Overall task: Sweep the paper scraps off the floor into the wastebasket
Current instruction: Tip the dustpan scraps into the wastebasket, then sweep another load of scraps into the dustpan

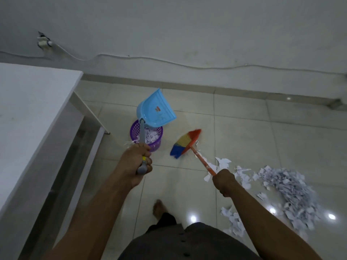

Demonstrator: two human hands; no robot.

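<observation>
The dustpan (156, 109) is showing sky blue, the basket (156, 142) latticed purple, the orange-handled broom (185, 142) red, yellow and blue bands — and white scraps (293, 188) are lying on pale tiles (244, 128).

- Wearing a dark garment (202, 244) across the waist.
- Small dark buttons (182, 241) running down its front.
- Forearms (105, 203) going bare; one foot (158, 206) going bare too.

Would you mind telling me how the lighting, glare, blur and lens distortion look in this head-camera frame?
Head view: dim and bluish overall; bright glare spots on the glossy floor tiles at lower right; the pile of paper scraps and the bare foot are motion-blurred; the blue dustpan and broom are fairly sharp; the wide-angle lens slightly bows the baseboard.
</observation>
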